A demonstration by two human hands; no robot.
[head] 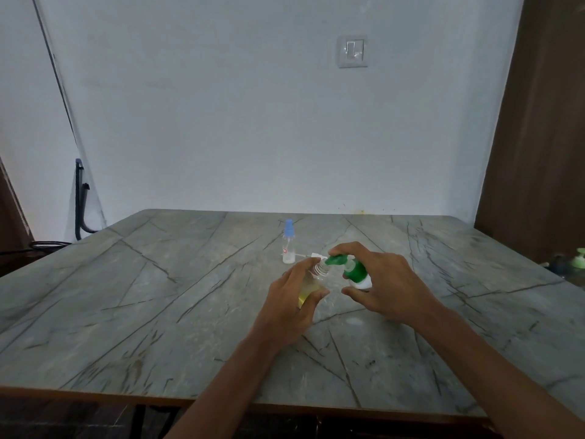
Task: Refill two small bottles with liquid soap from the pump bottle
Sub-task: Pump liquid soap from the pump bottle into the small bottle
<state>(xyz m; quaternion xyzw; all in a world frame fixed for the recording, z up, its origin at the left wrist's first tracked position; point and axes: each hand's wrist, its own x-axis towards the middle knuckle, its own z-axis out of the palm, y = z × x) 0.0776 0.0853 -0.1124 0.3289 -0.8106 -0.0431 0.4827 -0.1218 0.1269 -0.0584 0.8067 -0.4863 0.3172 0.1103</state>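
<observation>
While the left hand (294, 299) gripped the small clear bottle (311, 282), its fingers (300, 269) curled round the far side and the thumb pressed the near side, so the bottle sat between them, leaning with its open threaded neck toward the right. Yellowish liquid showed in its lower part. The right hand (389, 280) gripped the green pump bottle (354, 270) just beside it, with the fingers arched over the top, one of them lying on the pump head (336, 260), and the thumb curled in at the white base on the near side. The spout pointed left and met the small bottle's neck; whether the two touched could not be told, nor whether either bottle rested on the surface (158, 312).

Behind the left hand's fingers, near but apart from them, the second small bottle (288, 245) stood upright with its blue cap on. A small white piece (311, 255), too blurred to name, lay between it and the pump head.

Both hands worked near the middle of the grey veined surface. Broad stretches of it ran to the left, to the right and toward the near edge, where both forearms crossed. The far edge met a white wall (221, 122). A brown wooden panel (544, 122) rose past the right corner, and a green object (581, 258) sat at the frame's right border, well apart from the hands.
</observation>
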